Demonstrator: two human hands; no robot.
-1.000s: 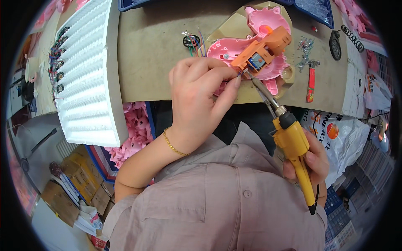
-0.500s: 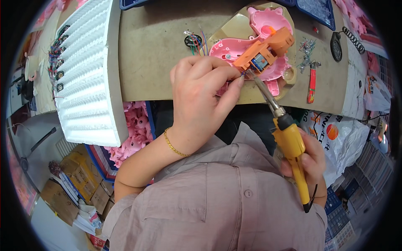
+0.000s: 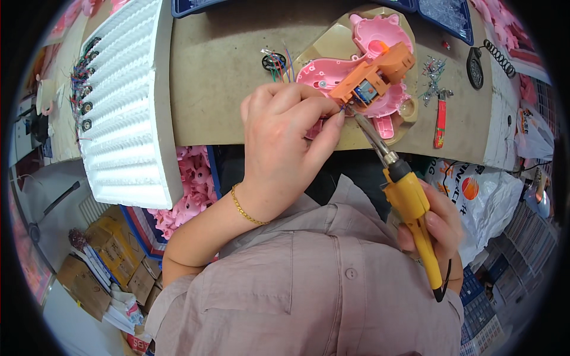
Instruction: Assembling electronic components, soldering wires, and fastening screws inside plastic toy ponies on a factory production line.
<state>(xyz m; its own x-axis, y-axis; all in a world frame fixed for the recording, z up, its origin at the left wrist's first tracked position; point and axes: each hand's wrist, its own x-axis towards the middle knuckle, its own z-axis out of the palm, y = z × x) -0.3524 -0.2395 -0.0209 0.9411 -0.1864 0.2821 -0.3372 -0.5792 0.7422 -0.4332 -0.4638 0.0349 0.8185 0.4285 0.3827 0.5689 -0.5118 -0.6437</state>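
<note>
A yellow soldering iron [image 3: 409,199] is gripped in my right hand [image 3: 442,219], its metal tip reaching up and left to the lower edge of an orange plastic housing [image 3: 371,74]. Thumb and forefinger of my left hand [image 3: 288,121] pinch a thin dark wire [image 3: 343,108] beside that tip. Inside the housing shows a small blue and silver part [image 3: 364,91]. The housing lies over a pink pig-shaped toy shell [image 3: 380,29], which rests in a tan holder [image 3: 320,44]. A round black speaker [image 3: 274,60] with coloured wires lies left of the shell.
White ribbed foam [image 3: 127,107] stands at the left, with wired speakers along its far side. Right of the holder lie several screws [image 3: 434,74], a red-handled tool [image 3: 440,121] and a black coiled cord [image 3: 499,56]. Blue trays [image 3: 442,21] line the back; pink parts [image 3: 196,181] fill a bin below.
The soldering iron has shifted very slightly, its tip still at the housing's lower edge. My left hand keeps its pinch in nearly the same place.
</note>
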